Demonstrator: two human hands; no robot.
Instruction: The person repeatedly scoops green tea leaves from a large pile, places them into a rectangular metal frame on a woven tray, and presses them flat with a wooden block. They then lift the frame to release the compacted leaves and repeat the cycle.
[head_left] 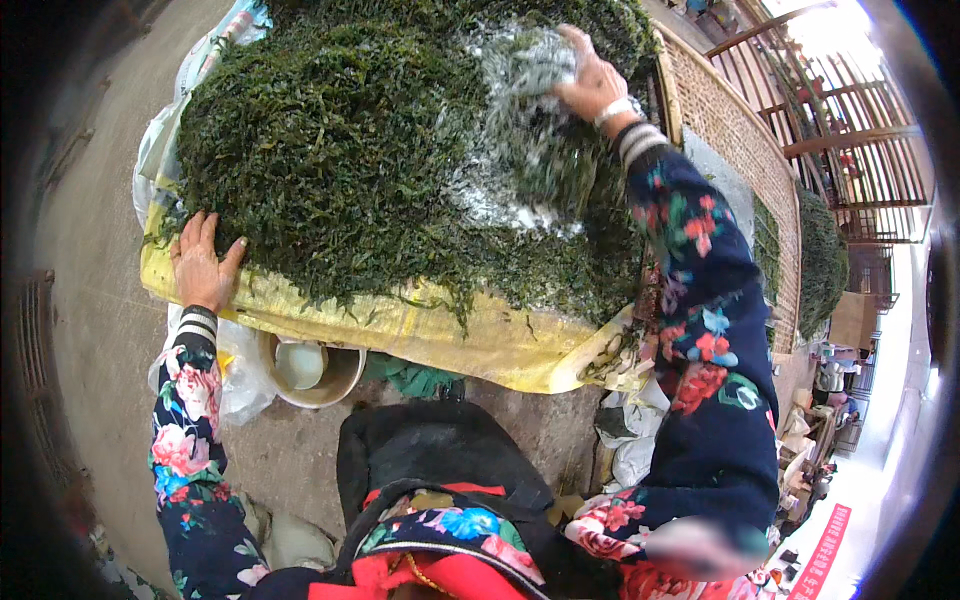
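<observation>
A thick heap of dark green leafy strands (310, 130) covers a yellow woven plastic sheet (470, 335). My left hand (205, 265) lies at the heap's left front edge, fingers spread over sheet and strands, holding nothing. Farther off to the right, my right hand (595, 85) is curled against a clump of strands (550, 150), which is smeared by motion. Its thumb and a finger show; the other fingertips are hidden among the strands. White powder or grains (490, 200) coat the strands around and below that clump.
Below the sheet's front edge stands a pale bucket (345, 375) beside a clear plastic bag (245, 380) and green netting (415, 375). A woven bamboo rack (735, 110) borders the heap on the right. White sacks (635, 430) lie by the near right corner.
</observation>
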